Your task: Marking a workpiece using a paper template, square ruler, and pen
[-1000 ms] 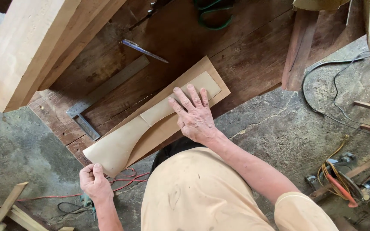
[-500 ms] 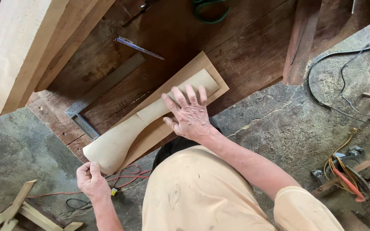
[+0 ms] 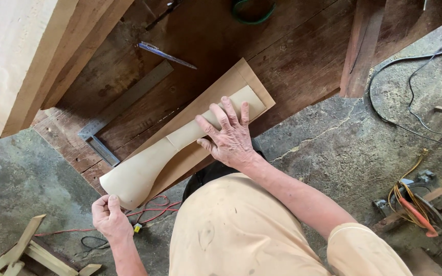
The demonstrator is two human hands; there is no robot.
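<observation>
A pale curved template point(image 3: 152, 161), wide at the near end and narrow at the far end, lies on a light wooden board point(image 3: 241, 76) on a dark wooden workbench point(image 3: 292, 46). My right hand point(image 3: 228, 135) presses flat on the template's narrow part, fingers spread. My left hand point(image 3: 108, 214) pinches the template's wide rounded end, which overhangs the bench edge.
A steel square point(image 3: 121, 105) and a blue-handled pencil-like tool point(image 3: 164, 53) lie on the bench left of the board. Thick pale timber beams point(image 3: 31, 51) rest at upper left. Cables point(image 3: 410, 199), red wires point(image 3: 154, 209) and wood scraps point(image 3: 31, 250) lie on the concrete floor.
My right hand stays pressed on the template. My left hand has closed in on the template's wide end and now pinches it; the view shifted slightly.
</observation>
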